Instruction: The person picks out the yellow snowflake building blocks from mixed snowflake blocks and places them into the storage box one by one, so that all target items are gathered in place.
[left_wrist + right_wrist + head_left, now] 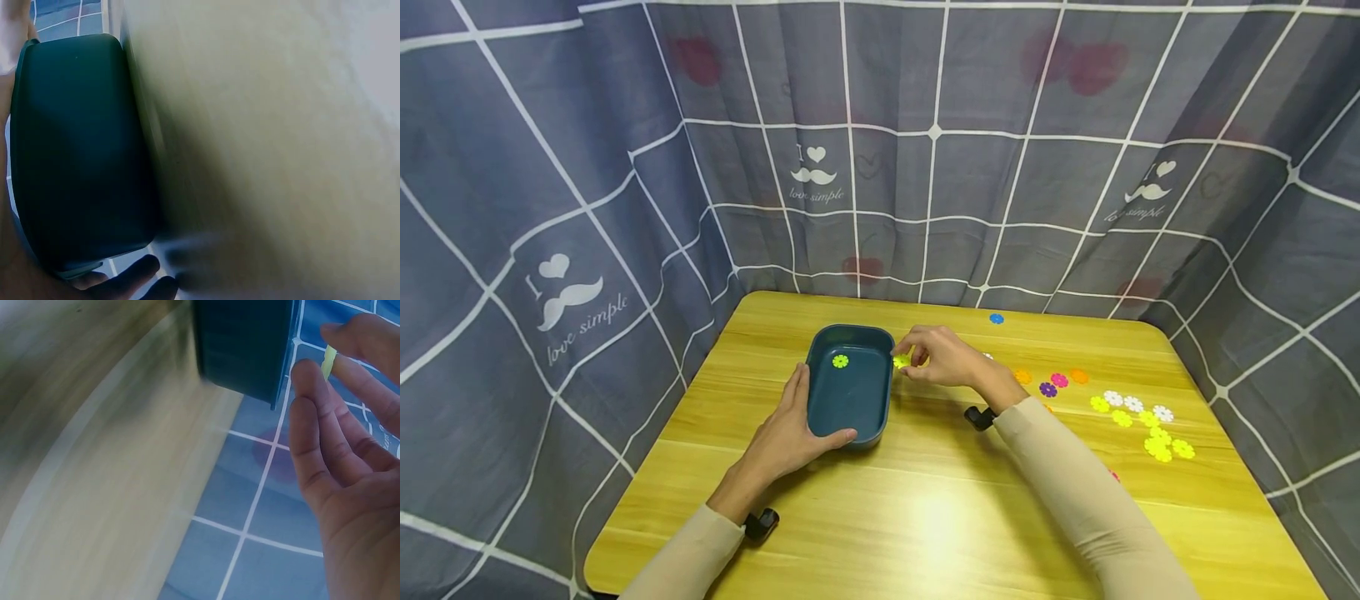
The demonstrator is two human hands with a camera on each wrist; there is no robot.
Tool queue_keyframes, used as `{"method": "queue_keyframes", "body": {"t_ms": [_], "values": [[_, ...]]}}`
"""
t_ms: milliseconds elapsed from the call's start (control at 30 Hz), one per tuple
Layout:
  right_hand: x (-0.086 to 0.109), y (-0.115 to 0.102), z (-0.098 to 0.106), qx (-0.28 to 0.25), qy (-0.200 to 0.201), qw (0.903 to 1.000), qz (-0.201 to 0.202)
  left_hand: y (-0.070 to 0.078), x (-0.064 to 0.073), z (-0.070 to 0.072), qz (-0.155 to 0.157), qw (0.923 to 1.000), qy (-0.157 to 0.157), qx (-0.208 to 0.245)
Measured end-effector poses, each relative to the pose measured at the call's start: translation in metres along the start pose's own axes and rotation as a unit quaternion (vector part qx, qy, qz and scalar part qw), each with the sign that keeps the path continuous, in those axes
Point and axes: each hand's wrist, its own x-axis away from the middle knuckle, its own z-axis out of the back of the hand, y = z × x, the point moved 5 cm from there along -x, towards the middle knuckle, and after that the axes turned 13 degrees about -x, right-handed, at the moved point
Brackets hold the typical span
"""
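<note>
A dark teal plastic container [850,400] with rounded corners sits toward the left of the table. My left hand [786,433] holds it, fingers along its left side and thumb on its near rim; in the left wrist view the container's outer wall [81,150] fills the space between thumb and fingertips. One yellow flower-shaped piece [840,361] lies inside. Just beyond the right rim, my right hand [943,357] pinches another yellow flower-shaped piece [900,362]. The right wrist view shows this thin piece [328,362] edge-on between thumb and fingers.
Several yellow flower pieces [1157,446] and white ones [1133,403] lie at the table's right. Orange [1078,377], pink [1059,380] and purple [1048,389] pieces are nearer the right wrist. A blue piece [996,318] lies at the back. Grey checked curtains [887,167] surround the wooden table [880,525].
</note>
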Motion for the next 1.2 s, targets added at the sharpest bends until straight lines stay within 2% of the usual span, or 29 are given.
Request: {"method": "queue_keyframes", "body": {"t_ms": [467,1200], "values": [[-0.016,-0.004,-0.002,0.017,-0.001,0.9999,-0.001,-0.001,0.000,-0.002,-0.001,1.0000,0.002,-0.005],[-0.038,-0.004,-0.006,0.001,-0.009,0.9999,-0.013,-0.001,-0.002,-0.002,-0.004,1.0000,0.007,-0.004]]}}
